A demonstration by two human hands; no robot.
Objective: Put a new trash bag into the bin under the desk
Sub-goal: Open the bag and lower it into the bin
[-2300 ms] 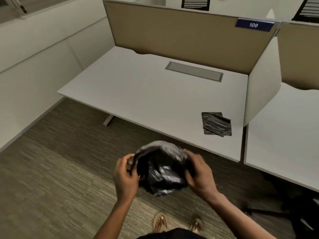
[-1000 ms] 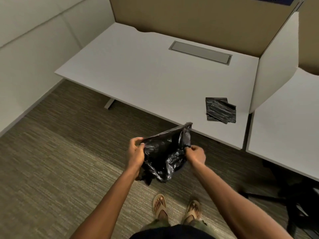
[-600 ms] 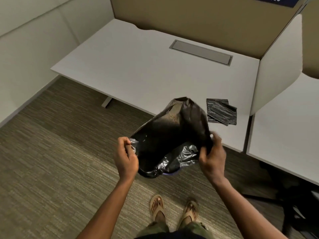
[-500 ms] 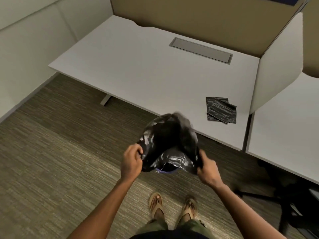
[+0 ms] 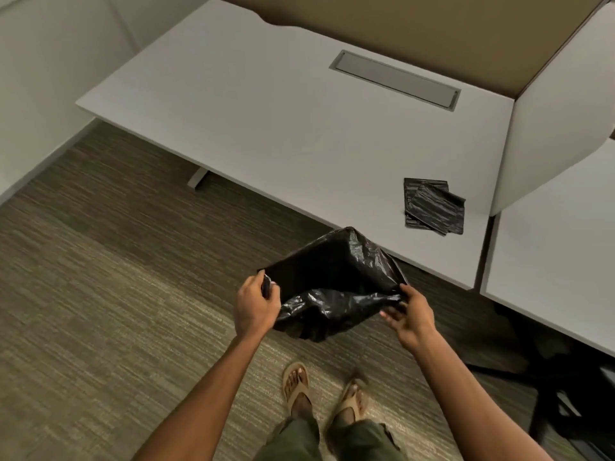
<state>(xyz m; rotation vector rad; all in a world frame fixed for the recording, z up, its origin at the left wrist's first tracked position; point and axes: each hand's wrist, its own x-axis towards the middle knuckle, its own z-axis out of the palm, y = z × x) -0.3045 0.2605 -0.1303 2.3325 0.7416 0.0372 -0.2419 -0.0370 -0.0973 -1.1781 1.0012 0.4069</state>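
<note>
A black trash bag hangs in the air in front of the white desk, puffed out and partly spread. My left hand grips its left edge. My right hand pinches its right edge with the fingers loosely curled. The bag billows up towards the desk's front edge. No bin shows in the head view; the space under the desk is hidden by the desktop.
Folded black bags lie stacked on the desk's right front corner. A grey cable hatch sits at the back of the desk. A white divider separates a second desk. A black chair base stands at the right. My sandalled feet are on carpet.
The bag has gone from a crumpled bundle to a spread, air-filled shape through shaking. Both hands moved apart along its edge and kept hold. The view tilted further down.
</note>
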